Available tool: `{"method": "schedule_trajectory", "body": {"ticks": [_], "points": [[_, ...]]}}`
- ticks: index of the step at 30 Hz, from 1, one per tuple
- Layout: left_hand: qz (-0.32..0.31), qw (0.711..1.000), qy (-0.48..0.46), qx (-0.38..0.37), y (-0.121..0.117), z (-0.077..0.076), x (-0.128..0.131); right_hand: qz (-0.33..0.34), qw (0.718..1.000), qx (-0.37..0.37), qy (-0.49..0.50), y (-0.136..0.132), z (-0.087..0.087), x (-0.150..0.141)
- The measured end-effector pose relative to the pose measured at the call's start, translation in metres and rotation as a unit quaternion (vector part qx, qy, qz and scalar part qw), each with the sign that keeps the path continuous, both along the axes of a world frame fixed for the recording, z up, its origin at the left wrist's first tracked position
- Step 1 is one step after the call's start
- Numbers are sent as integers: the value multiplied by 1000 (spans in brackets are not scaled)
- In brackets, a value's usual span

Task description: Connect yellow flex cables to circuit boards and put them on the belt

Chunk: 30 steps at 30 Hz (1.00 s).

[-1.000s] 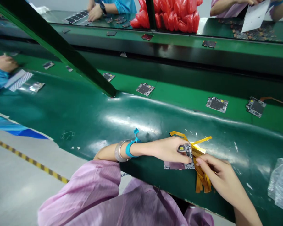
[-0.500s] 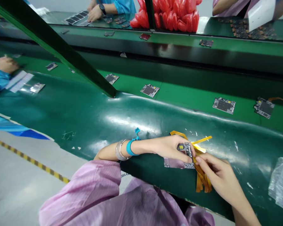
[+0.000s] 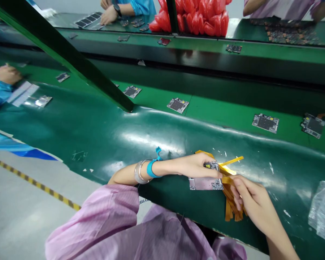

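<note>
My left hand is closed on a circuit board, its thumb lying across the face near the right end. Part of the board is hidden under that hand. Against the board's right edge, my right hand pinches an orange flex cable between thumb and fingers. Whether the cable is joined to the board I cannot tell. Beneath and beside the right hand lies a bunch of orange flex cables on the green bench. One loose strip sticks out to the upper right.
Several circuit boards lie on the green conveyor belt beyond the bench edge. A slanted green post stands to the left. Clear plastic bags lie at right. A co-worker's hand is at far left; red bundles sit at the back.
My right hand has shifted slightly right, and the cable in its pinch now shows at the board's edge. The left thumb has moved up a little. Boards on the near belt have slid right.
</note>
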<state>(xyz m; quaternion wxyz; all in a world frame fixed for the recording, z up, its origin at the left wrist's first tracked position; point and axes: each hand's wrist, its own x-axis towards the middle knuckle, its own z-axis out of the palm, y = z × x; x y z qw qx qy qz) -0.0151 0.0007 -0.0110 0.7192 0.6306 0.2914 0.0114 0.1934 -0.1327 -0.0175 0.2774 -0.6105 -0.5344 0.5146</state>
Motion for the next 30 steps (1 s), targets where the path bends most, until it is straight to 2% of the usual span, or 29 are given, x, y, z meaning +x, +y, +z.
{"method": "schedule_trajectory", "body": {"ticks": [2, 5, 7, 9, 11, 13, 15, 16, 18, 20, 24, 27, 30], "points": [[7, 1000, 18, 20, 3, 2, -1, -37, 999, 15, 3, 2, -1, 5], [13, 997, 33, 65, 16, 17, 1, -130, 982, 122, -60, 8, -2, 15], [38, 994, 26, 98, 38, 29, 11, -197, 956, 185, -114, 11, -3, 23], [85, 988, 4, 125, 73, 33, 27, -227, 944, 197, -137, 14, -5, 29], [142, 975, -25, 168, 117, 28, 47, -219, 950, 178, -130, 16, -9, 32], [209, 952, -22, 223, 163, 12, 63, -187, 962, 159, -123, 18, -15, 30], [297, 899, 62, 317, 201, -7, 66, -141, 971, 149, -123, 19, -22, 24], [320, 869, 99, 364, 215, -16, 61, -113, 975, 147, -126, 19, -25, 20], [332, 835, 138, 416, 231, -30, 39, -42, 978, 157, -135, 21, -30, 8], [308, 831, 154, 437, 236, -36, 6, 34, 972, 185, -141, 27, -34, -5], [228, 830, 202, 466, 231, -34, -60, 174, 935, 254, -176, 51, -40, -32], [151, 836, 243, 469, 229, -34, -95, 214, 915, 276, -203, 73, -43, -45], [114, 823, 292, 473, 230, -42, -115, 224, 907, 282, -220, 88, -42, -49]]}}
